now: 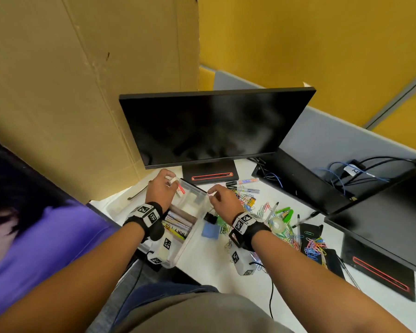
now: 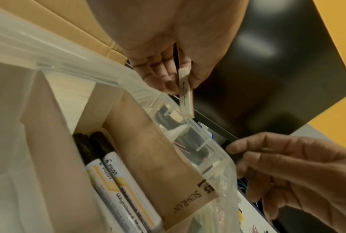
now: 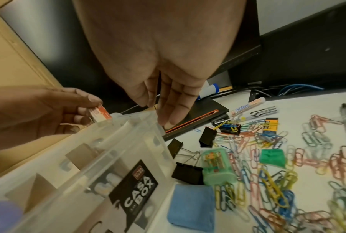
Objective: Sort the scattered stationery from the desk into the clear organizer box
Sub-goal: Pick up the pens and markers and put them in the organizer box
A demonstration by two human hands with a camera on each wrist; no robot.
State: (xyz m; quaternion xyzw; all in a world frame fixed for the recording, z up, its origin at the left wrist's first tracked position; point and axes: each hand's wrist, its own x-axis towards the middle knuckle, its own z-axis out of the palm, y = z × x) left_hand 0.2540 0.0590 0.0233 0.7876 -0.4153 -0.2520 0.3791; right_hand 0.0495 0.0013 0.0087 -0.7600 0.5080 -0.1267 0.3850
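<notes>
The left hand (image 1: pixel 159 187) pinches a small white-and-red box (image 2: pixel 186 93) over the far corner of the clear organizer box (image 1: pixel 190 233), centre of the head view. The right hand (image 1: pixel 222 200), fingers relaxed, touches its right rim. Paper clips (image 3: pixel 267 165) litter the counter (image 1: pixel 209 267) lower right.

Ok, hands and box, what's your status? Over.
Left hand pinching a small white packet over the box's far end. Right hand open, fingertips on box corner. Paper clips not yet sorted.
</notes>
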